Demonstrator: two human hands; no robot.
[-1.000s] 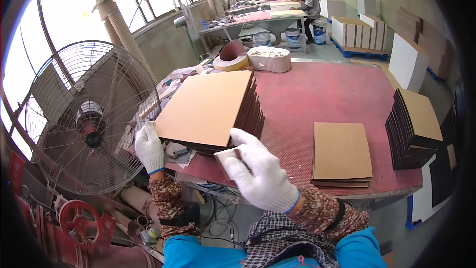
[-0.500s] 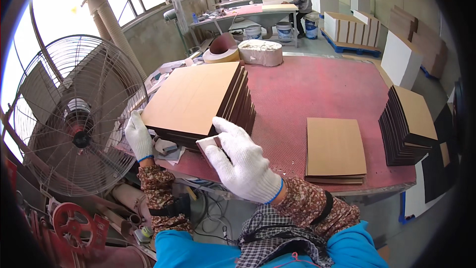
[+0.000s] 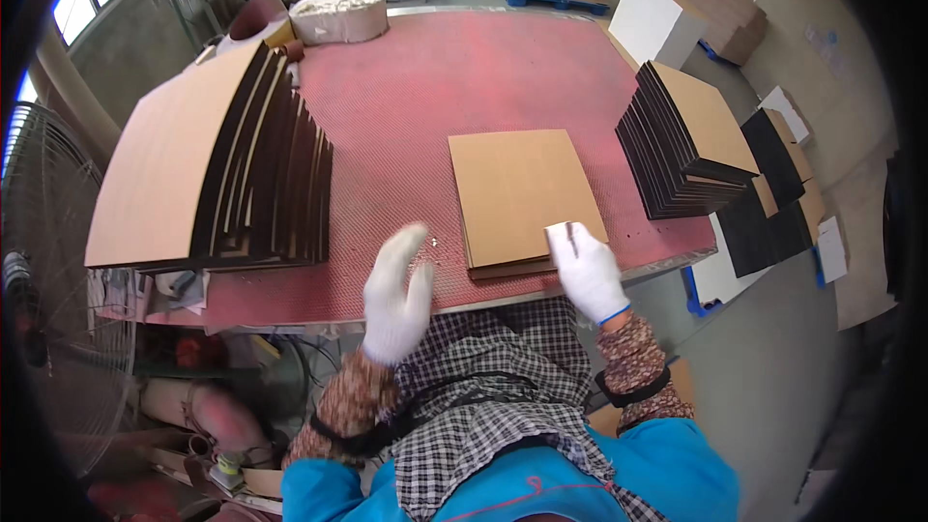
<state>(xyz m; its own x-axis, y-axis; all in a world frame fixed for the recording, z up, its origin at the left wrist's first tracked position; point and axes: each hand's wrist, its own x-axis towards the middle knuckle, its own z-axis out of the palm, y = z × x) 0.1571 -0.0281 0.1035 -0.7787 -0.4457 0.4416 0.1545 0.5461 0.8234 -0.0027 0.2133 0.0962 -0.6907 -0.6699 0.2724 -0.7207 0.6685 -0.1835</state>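
Observation:
My left hand point(image 3: 394, 300), in a white knit glove, is above the table's front edge, its fingers stretched out and thumb apart, holding nothing. A low stack of tan boards point(image 3: 525, 195) with dark edges lies to its right. At that stack's near right corner is my gloved right hand point(image 3: 592, 278), closed around a small pale block point(image 3: 558, 240), mostly hidden by the fingers. A tall stack of similar boards point(image 3: 172, 159) stands on the left, its layers uneven. Another stack of dark-edged boards point(image 3: 698, 126) is at the right.
The red textured table point(image 3: 396, 97) curves across the view. At its far left are a roll of brown sheet point(image 3: 259, 21) and a pale oval bundle point(image 3: 338, 17). A large wire fan point(image 3: 58, 280) stands left. White panels point(image 3: 657, 19) and a loaded blue pallet point(image 3: 541, 0) are beyond.
My view has swung right and down. Both hands have left the tall left stack and come to the low stack; the left has let go of the tall stack's corner, while the right keeps the block.

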